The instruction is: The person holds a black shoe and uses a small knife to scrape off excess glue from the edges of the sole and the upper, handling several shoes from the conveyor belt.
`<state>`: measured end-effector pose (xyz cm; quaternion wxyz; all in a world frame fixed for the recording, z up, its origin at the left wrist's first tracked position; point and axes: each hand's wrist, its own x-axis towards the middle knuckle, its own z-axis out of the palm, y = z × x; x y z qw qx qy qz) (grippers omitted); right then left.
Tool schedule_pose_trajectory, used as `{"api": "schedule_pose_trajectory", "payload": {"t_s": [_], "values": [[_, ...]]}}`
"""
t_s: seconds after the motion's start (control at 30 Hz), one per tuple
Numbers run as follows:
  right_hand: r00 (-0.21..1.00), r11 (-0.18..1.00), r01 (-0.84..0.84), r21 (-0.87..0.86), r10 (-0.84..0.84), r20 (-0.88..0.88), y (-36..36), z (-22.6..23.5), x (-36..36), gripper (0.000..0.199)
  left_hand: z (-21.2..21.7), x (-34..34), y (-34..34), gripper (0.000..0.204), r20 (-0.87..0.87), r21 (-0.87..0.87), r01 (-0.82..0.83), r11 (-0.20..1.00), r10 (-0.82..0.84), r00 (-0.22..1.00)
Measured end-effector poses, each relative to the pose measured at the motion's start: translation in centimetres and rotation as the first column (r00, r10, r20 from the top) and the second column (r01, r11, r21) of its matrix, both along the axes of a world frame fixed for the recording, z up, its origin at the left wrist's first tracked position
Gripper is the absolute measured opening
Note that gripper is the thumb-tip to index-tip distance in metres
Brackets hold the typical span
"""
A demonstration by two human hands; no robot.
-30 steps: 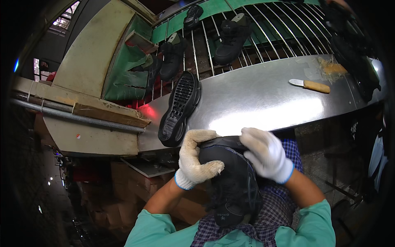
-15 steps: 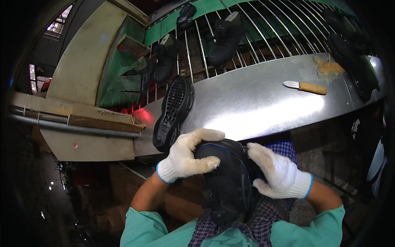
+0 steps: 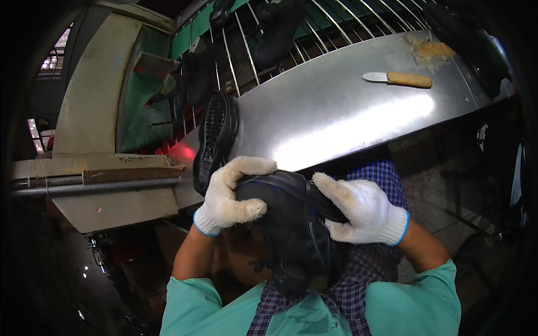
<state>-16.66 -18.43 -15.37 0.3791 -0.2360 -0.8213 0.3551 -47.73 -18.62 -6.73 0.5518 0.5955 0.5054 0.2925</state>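
A black shoe is in front of my body, its toe pointing away from me. My left hand, in a white knit glove, is closed around the toe's left side, thumb over the upper. My right hand, gloved alike, grips the black sole edge along the shoe's right side, thumb and fingers against it. Whether that sole is fully joined to the upper cannot be made out. Just past my left hand, a loose black sole stands on the metal bench with its ridged inner face showing.
A short knife with a wooden handle lies on the metal bench. Behind it, several black shoes rest on a rack of metal bars. More dark shoes are at the far right. A beige machine housing stands at left.
The whole view has shifted, so the bench and rack sit higher and further left. My right hand's fingers have closed in on the sole edge. My left hand keeps its hold on the toe.
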Motion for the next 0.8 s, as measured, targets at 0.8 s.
{"api": "schedule_pose_trajectory", "payload": {"t_s": [0.8], "values": [[0.976,0.955,0.096,-0.279,-0.145,-0.161,-1.7,0.2,0.0,0.051,-0.2,1.7,-0.5,0.085,0.083,0.116,-0.06,0.992,0.05,0.995]]}}
